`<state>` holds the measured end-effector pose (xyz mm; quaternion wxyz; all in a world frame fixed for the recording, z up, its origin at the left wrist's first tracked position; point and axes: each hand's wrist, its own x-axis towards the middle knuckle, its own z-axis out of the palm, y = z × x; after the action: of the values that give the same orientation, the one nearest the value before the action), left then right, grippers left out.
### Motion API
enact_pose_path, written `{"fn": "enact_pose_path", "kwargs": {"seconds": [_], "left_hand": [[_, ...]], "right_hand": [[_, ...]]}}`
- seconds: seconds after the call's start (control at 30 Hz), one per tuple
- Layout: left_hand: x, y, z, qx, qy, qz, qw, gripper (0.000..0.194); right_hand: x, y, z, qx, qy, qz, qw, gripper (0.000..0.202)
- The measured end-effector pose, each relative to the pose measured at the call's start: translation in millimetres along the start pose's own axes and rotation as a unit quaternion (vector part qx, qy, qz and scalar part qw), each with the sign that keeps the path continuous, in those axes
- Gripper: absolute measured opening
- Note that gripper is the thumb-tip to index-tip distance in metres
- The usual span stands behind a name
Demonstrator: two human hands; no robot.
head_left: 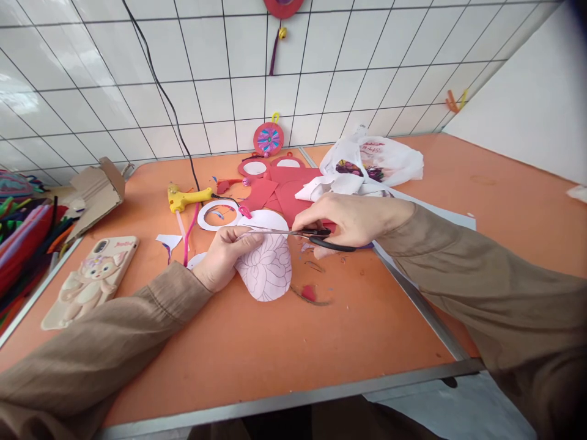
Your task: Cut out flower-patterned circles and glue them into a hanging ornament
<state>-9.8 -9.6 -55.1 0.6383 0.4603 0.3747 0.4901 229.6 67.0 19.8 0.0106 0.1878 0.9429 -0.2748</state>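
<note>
Head view: two hands are working over an orange table [257, 354]. The left hand [224, 256] is pinching one rounded white paper cutout [266, 266], printed with a purple flower outline, fingers closed on its upper left edge, holding it just above the tabletop near the table's middle. The right hand [348, 217] is gripping one pair of black-handled scissors [298, 233], fingers curled through the loops; the slim metal blades are lying across the cutout's top edge, and how far apart they are is hard to make out. One yellow glue gun [186, 198] is lying behind, its black cord running up the white tiled wall [137, 85]. One white paper ring [219, 215] is sitting beside it. Red foam sheets [284, 192] are overlapping, their count unclear. One crumpled white plastic bag [380, 160] is slumping at the back. One phone [94, 278] in a cream cartoon case is lying at left. Pipe cleaners [22, 232] are cut off by the left edge. Small scraps are scattered beneath the scissors.
</note>
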Motion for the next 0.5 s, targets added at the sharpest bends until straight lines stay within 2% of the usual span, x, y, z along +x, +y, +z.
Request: {"fn": "enact_pose_path", "kwargs": {"seconds": [0.2,0.5], "left_hand": [[-0.7,-0.5,0.3,-0.008,-0.016,0.003,1.0,0.029],[1.1,-2.1,1.0,-0.024,-0.039,0.009,0.999,0.024]], "right_hand": [[1.1,0.3,4.0,-0.009,0.028,-0.008,1.0,0.017],[0.9,-0.7,5.4,-0.012,0.045,-0.011,0.999,0.014]]}}
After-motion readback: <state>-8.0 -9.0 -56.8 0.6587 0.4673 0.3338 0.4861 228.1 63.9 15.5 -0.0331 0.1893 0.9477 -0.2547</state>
